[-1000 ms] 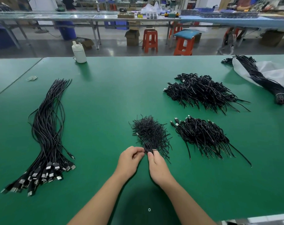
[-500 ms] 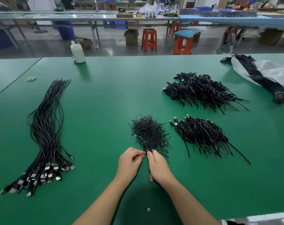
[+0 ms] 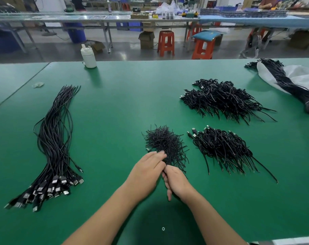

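A small heap of short black twist ties [image 3: 165, 143] lies on the green table [image 3: 118, 106] just ahead of my hands. My left hand [image 3: 146, 171] reaches forward with straight fingers, and its fingertips touch the near edge of that heap. My right hand [image 3: 175, 182] sits close beside it with curled fingers, gripping a thin black cable [image 3: 165, 167]. Only a small bit of the cable shows between the two hands. The hands hide the rest.
A long bundle of black USB cables [image 3: 53, 147] lies at the left. Two piles of coiled cables [image 3: 220, 149] [image 3: 224, 99] lie at the right. Another bundle [image 3: 289, 84] rests on a white bag [image 3: 302, 76]. A white bottle [image 3: 88, 57] and rubber bands [image 3: 38, 84] are at the far left.
Both hands were pinching the small cable loop together. My left hand has let go and stretched its fingers forward onto the tie heap, while my right hand has drawn back slightly with the cable.
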Tool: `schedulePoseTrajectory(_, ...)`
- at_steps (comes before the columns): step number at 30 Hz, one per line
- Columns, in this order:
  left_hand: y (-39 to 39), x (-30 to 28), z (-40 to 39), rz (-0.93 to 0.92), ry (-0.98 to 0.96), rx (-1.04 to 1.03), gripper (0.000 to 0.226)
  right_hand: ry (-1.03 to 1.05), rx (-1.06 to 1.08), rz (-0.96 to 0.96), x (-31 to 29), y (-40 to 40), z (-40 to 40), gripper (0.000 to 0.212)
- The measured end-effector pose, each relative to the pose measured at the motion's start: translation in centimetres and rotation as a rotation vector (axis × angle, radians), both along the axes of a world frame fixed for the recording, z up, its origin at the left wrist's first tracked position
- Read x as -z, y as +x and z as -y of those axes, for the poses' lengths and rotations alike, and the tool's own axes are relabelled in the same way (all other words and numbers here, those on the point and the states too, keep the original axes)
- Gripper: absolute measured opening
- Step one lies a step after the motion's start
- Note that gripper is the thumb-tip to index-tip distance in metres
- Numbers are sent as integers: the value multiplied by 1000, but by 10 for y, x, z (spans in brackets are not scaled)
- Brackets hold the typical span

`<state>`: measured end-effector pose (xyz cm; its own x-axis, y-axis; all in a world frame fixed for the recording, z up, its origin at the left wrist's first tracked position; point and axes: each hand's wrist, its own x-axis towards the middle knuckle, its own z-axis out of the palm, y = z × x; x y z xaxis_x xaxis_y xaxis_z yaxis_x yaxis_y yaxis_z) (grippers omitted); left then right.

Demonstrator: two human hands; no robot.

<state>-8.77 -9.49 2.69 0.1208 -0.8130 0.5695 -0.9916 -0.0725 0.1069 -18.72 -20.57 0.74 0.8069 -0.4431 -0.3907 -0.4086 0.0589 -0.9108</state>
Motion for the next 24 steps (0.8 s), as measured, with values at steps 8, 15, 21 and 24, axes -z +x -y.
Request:
schedulePoseTrajectory(8,5,-19,10,-377,356,-300,18,-150,-55,-29,-1,-7,-7,27)
schedulePoseTrajectory(15,8,-32,16,-479,516,-424,22,-663,-246,-73,-5,-9,-19,35)
schedulePoseTrajectory(21,19,-38,10,-615,636,-366,15,-820,-339,-115,-8,-9,-27,34)
schedulePoseTrajectory(24,24,-38,5,-698,546,-416,12,-819,-358,-138,-8,-8,-27,35)
